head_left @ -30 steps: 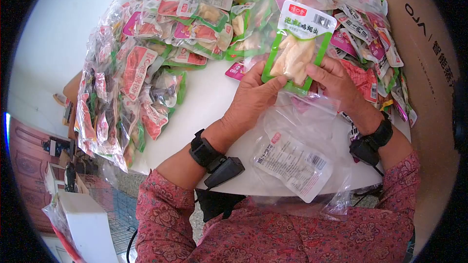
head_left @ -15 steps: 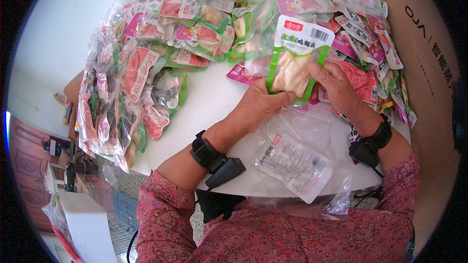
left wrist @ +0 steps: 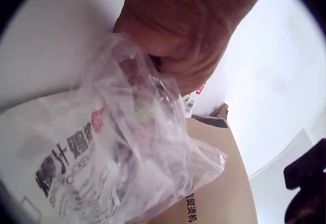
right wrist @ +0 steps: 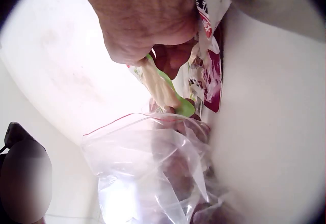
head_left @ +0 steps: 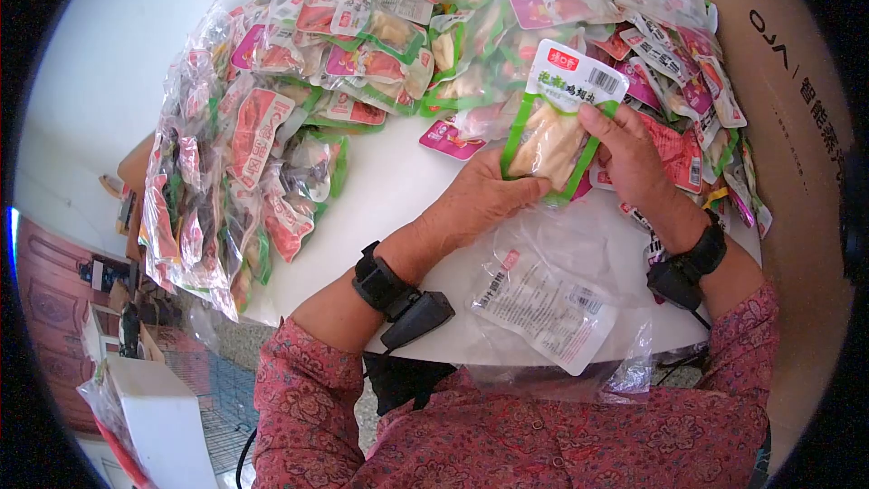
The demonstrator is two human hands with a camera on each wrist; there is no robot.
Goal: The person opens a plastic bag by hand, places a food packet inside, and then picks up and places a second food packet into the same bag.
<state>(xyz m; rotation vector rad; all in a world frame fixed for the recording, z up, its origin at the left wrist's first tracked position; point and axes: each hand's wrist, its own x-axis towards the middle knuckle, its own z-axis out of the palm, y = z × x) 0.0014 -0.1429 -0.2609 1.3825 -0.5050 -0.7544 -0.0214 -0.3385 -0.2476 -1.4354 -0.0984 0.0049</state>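
A green-edged vacuum snack packet point(head_left: 552, 140), with pale meat showing through its window and a red logo on its white top, is held up in front of the body. My left hand point(head_left: 475, 204) pinches its lower left corner, thumb across the front. My right hand point(head_left: 638, 158) grips its right edge, thumb on the front near the label. Below the hands, on the table, lies a clear zip bag point(head_left: 625, 344) with a white printed packet point(head_left: 543, 312) in it. In the right wrist view the packet's green edge point(right wrist: 168, 84) shows under the right hand.
Bagged snack packets point(head_left: 262, 136) are heaped on the left of the white table point(head_left: 389, 172). More packets point(head_left: 670, 63) pile up at the back right, beside a large cardboard box point(head_left: 787, 145). A purple packet point(head_left: 450, 139) lies just beyond the left hand.
The held packet has come down a little toward me and turned slightly clockwise. My right hand has shifted up along its edge. The zip bag has hardly moved.
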